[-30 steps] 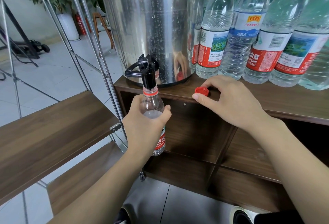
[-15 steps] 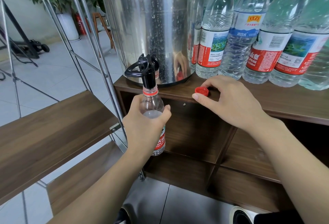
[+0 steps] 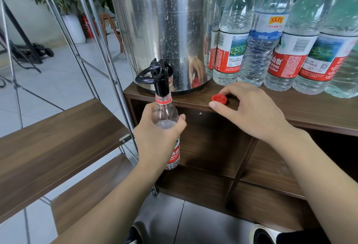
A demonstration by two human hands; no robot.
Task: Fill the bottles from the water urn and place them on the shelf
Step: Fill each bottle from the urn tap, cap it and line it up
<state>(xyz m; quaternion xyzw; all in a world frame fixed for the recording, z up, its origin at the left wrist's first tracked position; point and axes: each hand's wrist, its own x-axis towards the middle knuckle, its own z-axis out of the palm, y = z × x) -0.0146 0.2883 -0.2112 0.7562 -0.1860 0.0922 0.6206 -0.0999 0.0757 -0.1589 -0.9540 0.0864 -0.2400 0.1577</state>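
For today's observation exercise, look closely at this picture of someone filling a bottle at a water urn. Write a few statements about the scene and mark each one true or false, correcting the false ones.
1. The left hand grips the bottle with its mouth under the urn's black tap. True.
2. The bottle being filled has its cap screwed on. False: its neck is open, and the red cap lies on the wooden counter.
3. The right hand rests on the counter with its fingers around the red cap. True.
4. The urn is made of blue plastic. False: it is shiny metal with water drops on it.
5. The bottles right of the urn lie on their sides. False: they stand upright.
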